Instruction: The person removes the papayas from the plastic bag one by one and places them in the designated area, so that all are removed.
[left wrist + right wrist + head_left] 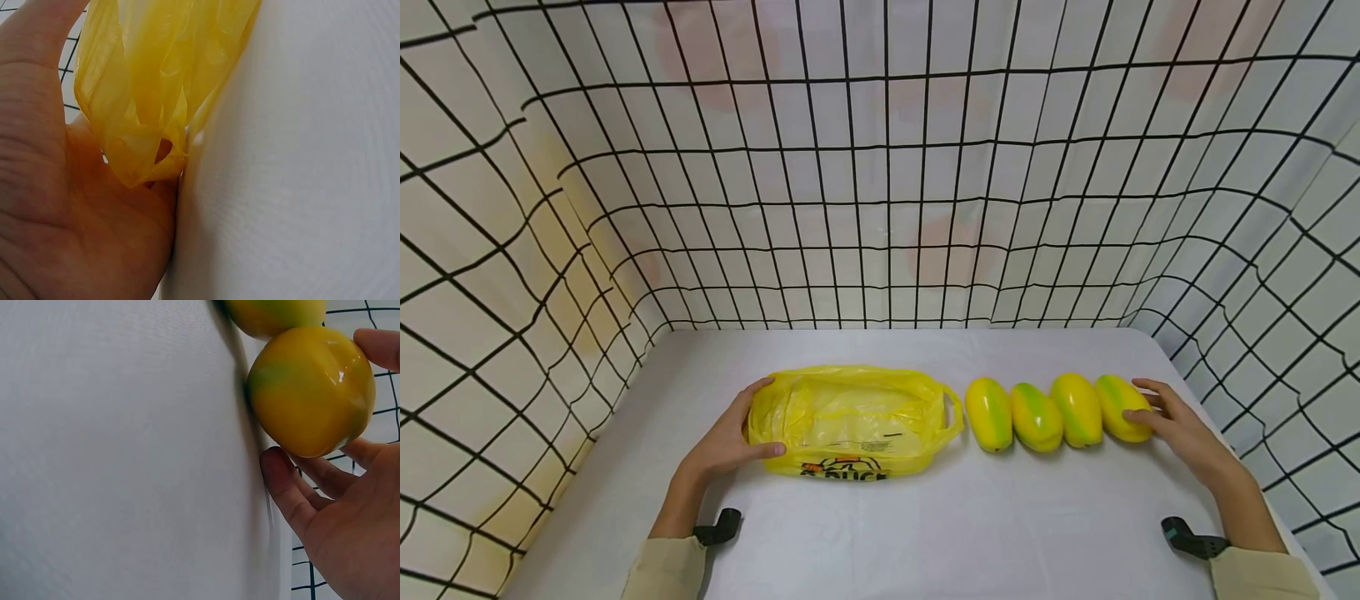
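A yellow plastic carrier bag (850,417) lies on its side, with dark printing along its near edge. My left hand (730,433) holds its left end, thumb along the near rim and fingers at the far side; the left wrist view shows crumpled yellow film (156,87) between thumb and fingers. To the right, several glossy yellow-green mangoes stand in a row. At the rightmost mango (1122,408), my right hand (1180,425) has its thumb on top and fingers around the right end. That mango (312,394) sits between the fingers in the right wrist view.
Other mangoes (988,414) lie close to the bag's looped handle (955,417). Black wire mesh (887,200) walls the white table (940,533) at the back and both sides. Each wrist wears a black strap (718,527) with a small camera.
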Demonstrator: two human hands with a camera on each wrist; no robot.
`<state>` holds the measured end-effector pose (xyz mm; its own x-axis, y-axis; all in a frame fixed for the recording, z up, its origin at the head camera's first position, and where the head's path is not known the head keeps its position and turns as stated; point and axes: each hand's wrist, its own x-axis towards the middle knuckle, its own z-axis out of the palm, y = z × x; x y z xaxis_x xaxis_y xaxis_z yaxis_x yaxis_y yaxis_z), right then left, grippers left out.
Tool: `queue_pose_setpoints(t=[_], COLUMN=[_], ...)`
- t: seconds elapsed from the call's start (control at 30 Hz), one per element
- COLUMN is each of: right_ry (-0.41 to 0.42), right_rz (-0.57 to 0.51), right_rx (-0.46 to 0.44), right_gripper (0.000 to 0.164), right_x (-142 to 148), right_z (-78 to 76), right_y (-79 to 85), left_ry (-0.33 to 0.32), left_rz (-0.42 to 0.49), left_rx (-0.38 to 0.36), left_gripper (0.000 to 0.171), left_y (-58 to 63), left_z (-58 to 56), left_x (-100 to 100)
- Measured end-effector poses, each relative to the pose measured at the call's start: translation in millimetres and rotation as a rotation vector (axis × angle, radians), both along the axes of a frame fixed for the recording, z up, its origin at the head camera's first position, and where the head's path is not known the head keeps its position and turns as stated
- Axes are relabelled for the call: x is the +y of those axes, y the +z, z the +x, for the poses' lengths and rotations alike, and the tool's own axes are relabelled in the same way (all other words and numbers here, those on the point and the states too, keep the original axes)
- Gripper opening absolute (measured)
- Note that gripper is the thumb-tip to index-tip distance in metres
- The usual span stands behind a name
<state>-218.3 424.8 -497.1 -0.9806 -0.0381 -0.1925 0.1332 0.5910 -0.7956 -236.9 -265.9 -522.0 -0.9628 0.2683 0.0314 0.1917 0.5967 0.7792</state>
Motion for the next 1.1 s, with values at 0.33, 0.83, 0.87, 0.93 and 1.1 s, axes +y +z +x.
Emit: queue_pose_setpoints(t=[0.33,0.83,0.87,0.93,1.1], right_ry=[-0.004,-0.016,-0.017,-0.019,-0.022], right_rz=[0.013,0.003,0.006,0.008,0.003], right_rx=[-0.024,-0.018,-0.014,-0.009,-0.012], right_gripper=[0.087,0.090,0.090,0.089,0.089], right_x=[-1.6,-0.4,-0.5,-0.5,0.1], right_z=[-0.8,0.2,0.3,0.3,-0.3], right_y=[-0.9,1.4,1.7,2.2,2.4], left_ry=[0.007,0.000,0.000,-0.001,0.001], left_rz=[0.007,0.004,0.003,0.004,0.006], left_rx=[-0.009,-0.003,-0.004,-0.003,-0.002], left_gripper=[0.117,0.115,0.115,0.116,0.116], left_y=[1.7,2.2,2.1,1.8,1.7], left_z=[1.8,1.1,1.1,1.0,1.4], left_x=[0.7,1.4,1.4,1.3,1.2])
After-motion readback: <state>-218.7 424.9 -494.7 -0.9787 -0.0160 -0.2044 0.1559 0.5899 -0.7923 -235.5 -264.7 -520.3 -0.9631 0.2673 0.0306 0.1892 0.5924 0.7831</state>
